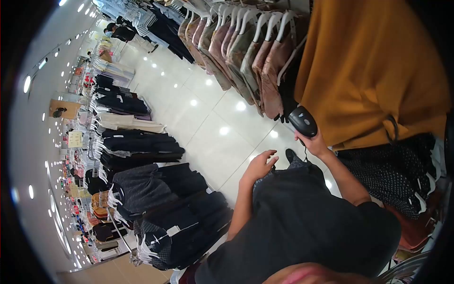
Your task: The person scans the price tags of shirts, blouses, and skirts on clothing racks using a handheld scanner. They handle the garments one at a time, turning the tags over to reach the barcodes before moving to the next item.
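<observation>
My right hand (pixel 316 143) grips a black handheld barcode scanner (pixel 303 121), its head pointed up toward the lower edge of a mustard-yellow garment (pixel 373 66) hanging on the right. My left hand (pixel 259 165) holds nothing. Its fingers are spread and loosely curled just above the dark fabric (pixel 298 213) at my front, a short way left of the scanner. Both forearms reach out from the bottom of the view.
A row of pink and beige garments on white hangers (pixel 246 47) hangs beside the mustard one. Racks of dark clothes (pixel 156 199) line the left of a glossy white tiled aisle (pixel 213 123). Dark dotted garments (pixel 392 170) hang at right. A person (pixel 120 32) stands far down the aisle.
</observation>
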Demonstrator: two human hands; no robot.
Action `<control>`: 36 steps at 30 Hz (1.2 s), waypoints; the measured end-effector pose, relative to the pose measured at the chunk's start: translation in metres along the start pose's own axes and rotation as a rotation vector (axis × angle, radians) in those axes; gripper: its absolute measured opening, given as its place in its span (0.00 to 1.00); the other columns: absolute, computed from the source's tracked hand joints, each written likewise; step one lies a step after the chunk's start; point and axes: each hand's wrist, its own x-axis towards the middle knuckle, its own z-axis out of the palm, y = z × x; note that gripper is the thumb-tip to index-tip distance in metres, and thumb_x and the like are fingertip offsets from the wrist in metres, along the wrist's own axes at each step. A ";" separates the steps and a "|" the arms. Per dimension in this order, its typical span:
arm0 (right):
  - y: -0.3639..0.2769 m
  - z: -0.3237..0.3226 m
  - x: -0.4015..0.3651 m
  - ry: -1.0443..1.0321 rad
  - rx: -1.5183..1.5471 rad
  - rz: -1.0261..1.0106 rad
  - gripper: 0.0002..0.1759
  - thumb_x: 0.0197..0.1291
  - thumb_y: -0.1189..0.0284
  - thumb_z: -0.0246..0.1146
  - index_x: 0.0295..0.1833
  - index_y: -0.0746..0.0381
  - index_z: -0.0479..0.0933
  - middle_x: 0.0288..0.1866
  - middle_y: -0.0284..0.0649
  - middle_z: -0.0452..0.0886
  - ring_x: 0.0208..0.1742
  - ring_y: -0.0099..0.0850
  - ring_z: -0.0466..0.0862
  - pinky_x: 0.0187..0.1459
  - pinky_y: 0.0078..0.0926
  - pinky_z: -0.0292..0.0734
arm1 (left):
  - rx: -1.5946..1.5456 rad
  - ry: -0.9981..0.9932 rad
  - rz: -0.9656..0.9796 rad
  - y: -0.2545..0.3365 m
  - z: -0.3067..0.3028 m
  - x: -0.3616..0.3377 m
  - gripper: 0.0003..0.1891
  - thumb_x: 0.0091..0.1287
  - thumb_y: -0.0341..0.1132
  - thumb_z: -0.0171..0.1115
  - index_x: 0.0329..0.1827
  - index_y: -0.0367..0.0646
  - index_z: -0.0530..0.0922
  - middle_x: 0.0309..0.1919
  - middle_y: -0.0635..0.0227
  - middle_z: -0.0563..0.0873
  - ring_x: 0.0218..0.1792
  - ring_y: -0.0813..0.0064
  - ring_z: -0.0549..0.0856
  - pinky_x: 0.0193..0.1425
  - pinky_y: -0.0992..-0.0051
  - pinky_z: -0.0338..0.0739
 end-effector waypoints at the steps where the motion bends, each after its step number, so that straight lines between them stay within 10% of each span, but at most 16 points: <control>1: 0.003 0.001 0.005 0.000 -0.007 -0.001 0.03 0.63 0.79 0.65 0.40 0.66 0.78 0.30 0.32 0.80 0.28 0.19 0.78 0.34 0.19 0.75 | 0.026 -0.029 0.003 -0.004 -0.006 0.009 0.22 0.71 0.47 0.57 0.60 0.41 0.78 0.53 0.52 0.85 0.53 0.54 0.84 0.57 0.64 0.77; 13: 0.010 0.096 0.122 0.228 -0.130 0.125 0.06 0.62 0.75 0.69 0.40 0.65 0.79 0.25 0.30 0.79 0.23 0.16 0.76 0.25 0.17 0.71 | -0.147 -0.152 0.240 -0.070 -0.142 0.113 0.19 0.71 0.43 0.59 0.59 0.40 0.78 0.49 0.52 0.86 0.51 0.56 0.85 0.55 0.65 0.77; 23: -0.071 0.206 0.213 0.503 -0.203 -0.165 0.04 0.60 0.81 0.67 0.40 0.68 0.78 0.26 0.33 0.80 0.23 0.19 0.77 0.27 0.19 0.73 | -0.194 -0.212 0.514 -0.071 -0.293 0.204 0.14 0.71 0.38 0.60 0.51 0.36 0.82 0.43 0.58 0.88 0.45 0.69 0.87 0.52 0.71 0.78; 36: -0.169 0.221 0.291 0.708 -0.377 -0.404 0.07 0.64 0.74 0.65 0.39 0.67 0.79 0.22 0.31 0.77 0.20 0.19 0.74 0.24 0.20 0.70 | -0.553 -0.397 0.565 -0.049 -0.309 0.232 0.12 0.74 0.33 0.57 0.53 0.36 0.81 0.45 0.66 0.87 0.45 0.79 0.83 0.52 0.78 0.76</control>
